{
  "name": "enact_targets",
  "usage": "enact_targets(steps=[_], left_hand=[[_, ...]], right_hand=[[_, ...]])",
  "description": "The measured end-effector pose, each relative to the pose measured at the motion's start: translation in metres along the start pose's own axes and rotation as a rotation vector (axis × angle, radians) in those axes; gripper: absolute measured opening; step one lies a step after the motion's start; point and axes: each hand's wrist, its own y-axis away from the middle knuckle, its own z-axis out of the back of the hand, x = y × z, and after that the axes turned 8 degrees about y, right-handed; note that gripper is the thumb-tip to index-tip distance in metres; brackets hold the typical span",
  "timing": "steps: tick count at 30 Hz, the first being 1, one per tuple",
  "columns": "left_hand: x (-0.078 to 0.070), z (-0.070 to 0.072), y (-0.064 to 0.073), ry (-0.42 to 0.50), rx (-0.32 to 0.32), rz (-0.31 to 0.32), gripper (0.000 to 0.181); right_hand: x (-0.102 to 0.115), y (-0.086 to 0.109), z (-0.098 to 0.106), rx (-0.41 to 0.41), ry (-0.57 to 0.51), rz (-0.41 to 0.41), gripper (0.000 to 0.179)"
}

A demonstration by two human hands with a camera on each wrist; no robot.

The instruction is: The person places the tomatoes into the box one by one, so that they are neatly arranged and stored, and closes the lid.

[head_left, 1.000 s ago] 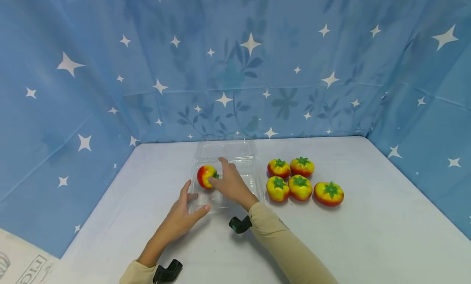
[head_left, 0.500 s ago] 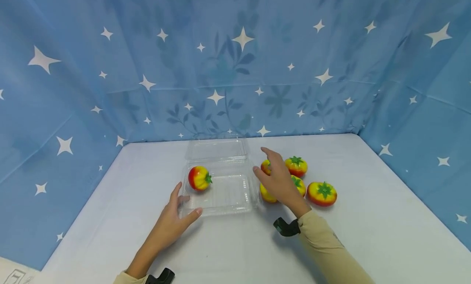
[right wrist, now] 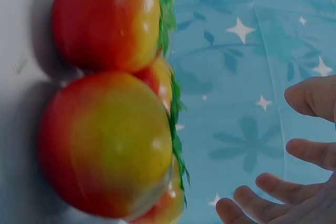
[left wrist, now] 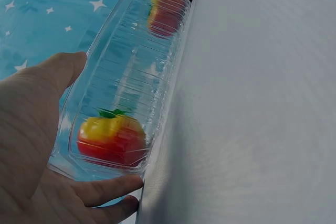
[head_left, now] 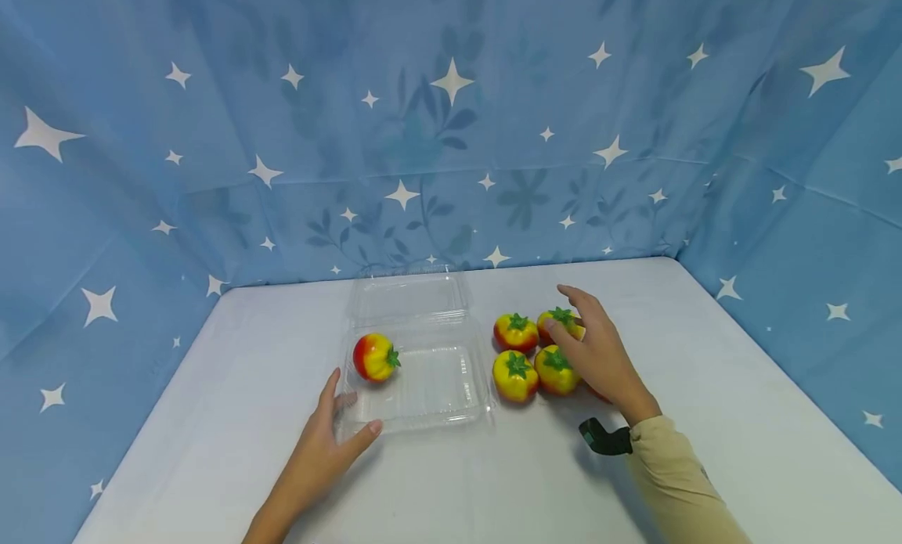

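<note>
A clear plastic clamshell box (head_left: 430, 387) lies with its lid folded back. Inside its left end, a red-and-yellow toy fruit (head_left: 376, 358) with a green leafy top, like a tomato or persimmon, rests on its side. My left hand (head_left: 317, 450) spans the box's front left corner. In the left wrist view its thumb (left wrist: 71, 69) is at the rim and lower fingers (left wrist: 113, 190) lie along the end wall. My right hand (head_left: 599, 356) hovers over the right side of the fruit group, fingers spread, holding nothing. It partly hides the back right fruit (head_left: 557, 325) and mostly hides the rightmost one.
Right of the box stand more toy fruits, among them a back left one (head_left: 516, 334), a front left one (head_left: 515, 376) and a front middle one (head_left: 557, 370). The box lid (head_left: 409, 297) extends toward the blue star-patterned curtain (head_left: 451, 137) behind the white table (head_left: 451, 481).
My right hand has let go of the fruit in the box and moved right over the fruit group. The left hand stays at the box corner. The head view has turned slightly right.
</note>
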Motion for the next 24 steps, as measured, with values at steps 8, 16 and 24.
enact_targets(steps=[8, 16, 24], left_hand=[[0.005, -0.005, -0.001, -0.014, -0.046, -0.095, 0.107], [0.004, -0.004, -0.003, -0.018, -0.004, 0.009, 0.112], [0.008, -0.002, -0.003, -0.028, -0.011, -0.034, 0.112]], right_hand=[[-0.015, -0.003, 0.013, -0.029, 0.045, -0.008, 0.062], [-0.012, -0.003, 0.038, -0.091, 0.091, 0.01, 0.061], [-0.027, 0.021, 0.058, -0.052, 0.15, -0.001, 0.062]])
